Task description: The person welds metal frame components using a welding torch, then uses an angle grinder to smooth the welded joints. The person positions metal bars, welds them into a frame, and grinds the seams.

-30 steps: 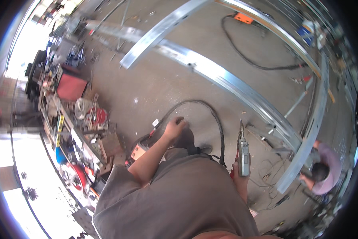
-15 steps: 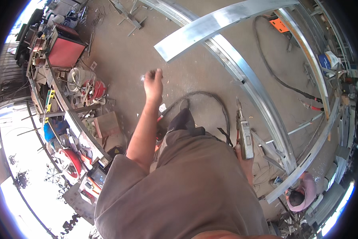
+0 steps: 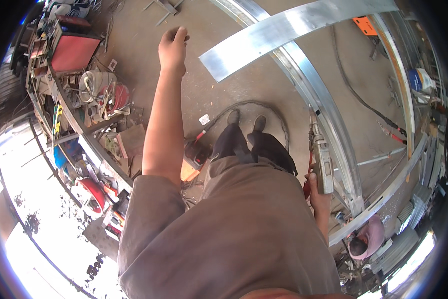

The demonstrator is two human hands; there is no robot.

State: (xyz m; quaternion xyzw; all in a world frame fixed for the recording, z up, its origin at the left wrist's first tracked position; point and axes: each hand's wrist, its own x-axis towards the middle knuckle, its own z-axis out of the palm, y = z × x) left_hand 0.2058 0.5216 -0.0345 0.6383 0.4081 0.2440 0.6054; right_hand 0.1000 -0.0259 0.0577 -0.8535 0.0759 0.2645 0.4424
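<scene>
My left hand (image 3: pixel 172 51) is stretched out ahead over the floor, its fingers curled in and thumb pointing forward. Whatever it may hold is hidden. It hangs left of the near end of a wide, shiny sheet-metal strip (image 3: pixel 264 37), apart from it. Low at my right side, my right hand (image 3: pixel 318 195) is wrapped round a grey drill-like power tool (image 3: pixel 324 169) with a long narrow nose. The tool points forward, beside a long curved metal rail (image 3: pixel 329 119) that runs under the strip.
A black cable (image 3: pixel 264 103) loops round my feet. Left stands a cluttered workbench (image 3: pixel 92 144), with a bucket (image 3: pixel 95 87) and a red cabinet (image 3: pixel 74 52). An orange machine (image 3: pixel 190 169) sits near my left leg. A person in pink (image 3: pixel 368 239) crouches behind right, beyond another metal bar (image 3: pixel 378 204).
My left arm has reached farther forward and slightly left. The right hand with the power tool has shifted a little right. Both my feet now show.
</scene>
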